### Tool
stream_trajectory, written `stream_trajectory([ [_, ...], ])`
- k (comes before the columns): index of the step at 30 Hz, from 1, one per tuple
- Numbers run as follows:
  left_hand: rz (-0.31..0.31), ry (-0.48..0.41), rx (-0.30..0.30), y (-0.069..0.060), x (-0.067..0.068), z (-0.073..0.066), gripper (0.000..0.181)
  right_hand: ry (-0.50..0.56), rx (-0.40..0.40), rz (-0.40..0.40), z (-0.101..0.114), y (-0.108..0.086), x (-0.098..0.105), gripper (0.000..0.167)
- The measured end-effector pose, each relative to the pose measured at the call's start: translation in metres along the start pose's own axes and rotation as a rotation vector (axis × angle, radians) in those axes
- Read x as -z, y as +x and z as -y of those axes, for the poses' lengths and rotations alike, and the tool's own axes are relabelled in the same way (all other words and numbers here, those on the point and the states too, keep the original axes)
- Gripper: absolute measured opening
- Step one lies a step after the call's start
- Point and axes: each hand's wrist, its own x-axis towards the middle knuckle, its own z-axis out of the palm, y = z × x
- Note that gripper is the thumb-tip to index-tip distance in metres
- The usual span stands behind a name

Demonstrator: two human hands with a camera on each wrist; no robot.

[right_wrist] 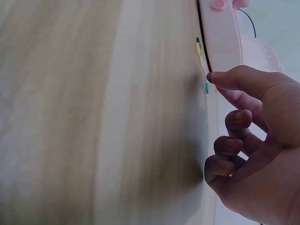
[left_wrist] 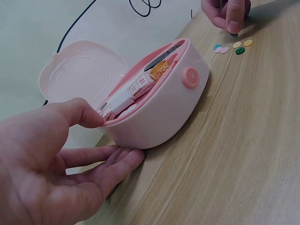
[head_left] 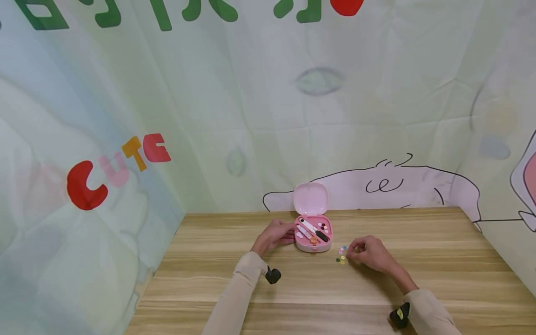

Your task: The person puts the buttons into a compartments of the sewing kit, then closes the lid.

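A pink sewing box [head_left: 314,248] stands with its lid raised, holding a tape measure [left_wrist: 136,89], a black-handled tool [head_left: 321,236] and small buttons. My left hand [head_left: 276,234] grips the box's left side, thumb on the rim and fingers low against the wall [left_wrist: 154,119]. To the right of the box, my right hand [head_left: 372,253] pinches a small dark button [right_wrist: 209,77] between thumb and forefinger, just above the table. Beside it lie several loose buttons, among them a green one [left_wrist: 240,50], a yellow one [left_wrist: 248,42] and a blue one [left_wrist: 217,46].
The wooden table [head_left: 301,288] ends at a printed cloth backdrop [head_left: 234,107] behind the box. The raised lid [head_left: 311,198] stands close to that backdrop. Dark devices [head_left: 273,275] are strapped at both wrists.
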Motion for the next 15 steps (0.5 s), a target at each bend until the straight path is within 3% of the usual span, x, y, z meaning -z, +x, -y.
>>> stream_trajectory([
  [15,-0.003,-0.006,0.009,-0.001,0.001,0.0,0.027,0.122,-0.097,-0.034,0.011,0.024,0.007,0.008],
])
